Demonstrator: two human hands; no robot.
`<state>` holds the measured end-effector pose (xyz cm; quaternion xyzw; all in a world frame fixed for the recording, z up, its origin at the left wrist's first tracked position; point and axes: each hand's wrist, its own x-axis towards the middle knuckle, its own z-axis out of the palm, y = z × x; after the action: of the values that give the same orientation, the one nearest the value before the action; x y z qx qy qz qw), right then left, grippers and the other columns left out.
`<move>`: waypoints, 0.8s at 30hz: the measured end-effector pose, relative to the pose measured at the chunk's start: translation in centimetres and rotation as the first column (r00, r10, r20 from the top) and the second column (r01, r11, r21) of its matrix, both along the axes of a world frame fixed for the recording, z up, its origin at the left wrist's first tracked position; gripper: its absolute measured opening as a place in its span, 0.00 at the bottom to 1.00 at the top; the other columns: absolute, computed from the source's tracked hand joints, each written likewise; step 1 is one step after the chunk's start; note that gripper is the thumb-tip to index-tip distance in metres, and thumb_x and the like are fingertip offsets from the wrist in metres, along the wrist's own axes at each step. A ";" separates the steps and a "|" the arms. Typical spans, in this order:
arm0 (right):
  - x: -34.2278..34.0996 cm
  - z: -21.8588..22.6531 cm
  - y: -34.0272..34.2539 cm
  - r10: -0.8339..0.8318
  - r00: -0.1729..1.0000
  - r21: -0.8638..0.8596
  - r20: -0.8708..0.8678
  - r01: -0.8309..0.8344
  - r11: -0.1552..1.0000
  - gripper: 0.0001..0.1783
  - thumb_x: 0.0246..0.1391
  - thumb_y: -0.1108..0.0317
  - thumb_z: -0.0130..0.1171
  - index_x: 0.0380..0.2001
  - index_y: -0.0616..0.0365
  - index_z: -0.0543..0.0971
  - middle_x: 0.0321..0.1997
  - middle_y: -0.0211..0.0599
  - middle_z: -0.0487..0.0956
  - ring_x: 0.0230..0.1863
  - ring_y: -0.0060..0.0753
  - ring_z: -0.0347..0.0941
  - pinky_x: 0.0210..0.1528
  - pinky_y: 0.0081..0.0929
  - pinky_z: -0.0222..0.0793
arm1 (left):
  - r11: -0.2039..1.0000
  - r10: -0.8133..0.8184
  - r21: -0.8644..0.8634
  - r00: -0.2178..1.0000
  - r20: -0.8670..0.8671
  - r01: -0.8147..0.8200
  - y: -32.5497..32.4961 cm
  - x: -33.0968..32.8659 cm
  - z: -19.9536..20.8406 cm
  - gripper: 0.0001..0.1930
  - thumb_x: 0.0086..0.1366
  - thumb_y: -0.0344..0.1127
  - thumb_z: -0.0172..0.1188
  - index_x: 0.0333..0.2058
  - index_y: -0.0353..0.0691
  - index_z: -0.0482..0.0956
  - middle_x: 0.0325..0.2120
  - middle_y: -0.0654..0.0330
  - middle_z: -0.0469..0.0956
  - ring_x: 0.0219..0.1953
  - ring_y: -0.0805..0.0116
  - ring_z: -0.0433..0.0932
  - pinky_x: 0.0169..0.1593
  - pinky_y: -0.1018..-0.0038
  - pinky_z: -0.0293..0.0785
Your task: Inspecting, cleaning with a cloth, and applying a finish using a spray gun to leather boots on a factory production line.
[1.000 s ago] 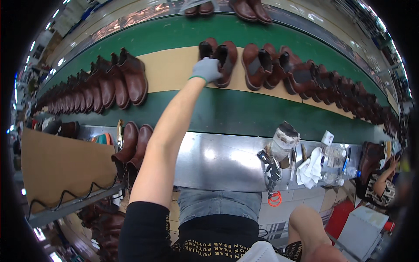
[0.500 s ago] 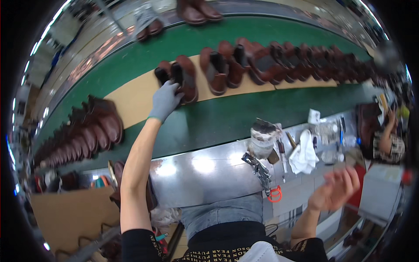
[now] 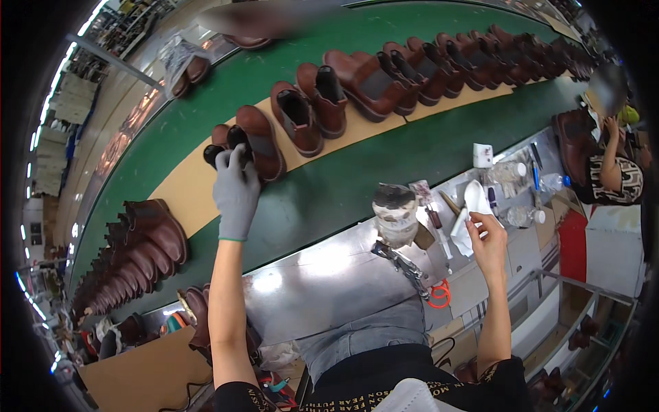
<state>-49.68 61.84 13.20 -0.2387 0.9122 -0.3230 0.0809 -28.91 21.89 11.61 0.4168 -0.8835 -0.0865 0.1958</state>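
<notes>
My left hand [image 3: 237, 194], in a grey glove, is closed on the top edge of a brown ankle boot [image 3: 261, 143]. That boot stands beside its mate on a tan strip [image 3: 175, 189] over the green worktop. At the right, my bare right hand [image 3: 490, 247] is bent with thumb and forefinger together at the edge of a white cloth [image 3: 472, 213]. The cloth lies on the metal bench [image 3: 322, 275]. Left of it stand a wrapped, stained container [image 3: 396, 214] and a dark metal tool [image 3: 401, 266] with an orange coiled cord [image 3: 439, 294].
A long row of brown boots [image 3: 371, 86] runs off to the right. Another row [image 3: 147, 240] stands at the left. Clear plastic bottles [image 3: 506, 173] lie beyond the cloth. A person's arm [image 3: 607, 161] shows at the far right. A cardboard sheet [image 3: 141, 374] sits lower left.
My right hand has come in from the right, going from spread fingers to a pinch on the white cloth. The left hand stays at the boot while the whole view has shifted.
</notes>
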 end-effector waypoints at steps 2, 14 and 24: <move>0.2 -0.6 -1.1 0.031 0.999 -0.006 0.014 -0.031 1.000 0.10 0.48 0.73 0.60 0.36 0.62 0.80 0.32 0.40 0.78 0.23 0.31 0.71 0.26 0.28 0.66 | 0.975 -0.211 0.016 0.942 -0.259 0.223 -0.7 -2.6 1.9 0.12 0.59 0.36 0.55 0.40 0.39 0.77 0.35 0.50 0.76 0.36 0.50 0.77 0.38 0.62 0.72; 0.9 -1.2 0.0 0.098 0.994 -0.014 0.038 -0.098 0.995 0.11 0.48 0.75 0.61 0.37 0.62 0.78 0.32 0.39 0.77 0.22 0.30 0.71 0.22 0.25 0.65 | 0.932 -0.359 0.241 0.792 0.493 0.272 -7.3 -12.6 0.9 0.11 0.53 0.39 0.57 0.31 0.40 0.81 0.30 0.47 0.80 0.35 0.49 0.79 0.38 0.61 0.75; 0.6 -1.6 -0.1 0.104 0.989 -0.068 0.104 -0.097 0.993 0.11 0.48 0.76 0.60 0.38 0.62 0.78 0.32 0.40 0.77 0.23 0.30 0.72 0.22 0.25 0.65 | 0.752 -0.241 0.420 0.804 -0.544 0.509 -4.9 -10.0 10.5 0.10 0.64 0.38 0.51 0.30 0.38 0.76 0.16 0.71 0.63 0.17 0.83 0.59 0.21 0.84 0.56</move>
<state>-49.03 61.72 11.58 -0.2692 0.8826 -0.3595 0.1386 -38.89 16.96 22.13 0.2303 -0.8159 -0.4687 0.2481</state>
